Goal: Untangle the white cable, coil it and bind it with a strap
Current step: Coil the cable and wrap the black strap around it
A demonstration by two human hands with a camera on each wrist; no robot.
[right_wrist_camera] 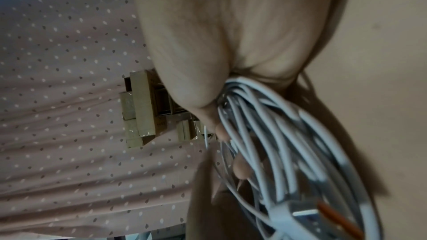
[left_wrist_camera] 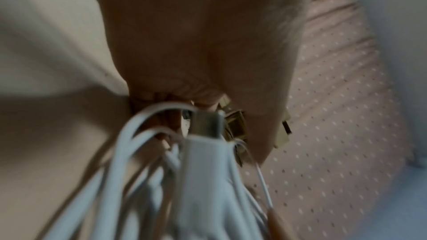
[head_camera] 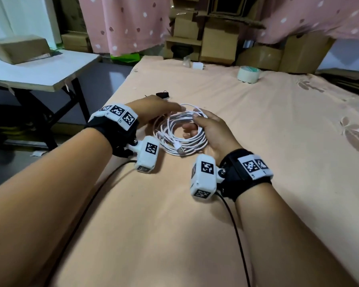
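The white cable (head_camera: 181, 131) is seen wound into a round coil on the peach bedsheet (head_camera: 257, 125), its USB plug (head_camera: 180, 150) lying at the coil's near edge; the coil's right side is gripped by the right hand (head_camera: 210, 132), fingers curled through the centre; the coil's far left edge is touched by the left hand (head_camera: 153, 108), fingers extended and loose; beyond the coil, a small black item (head_camera: 163, 94) and, farther, a tape roll (head_camera: 248, 74) are seen.
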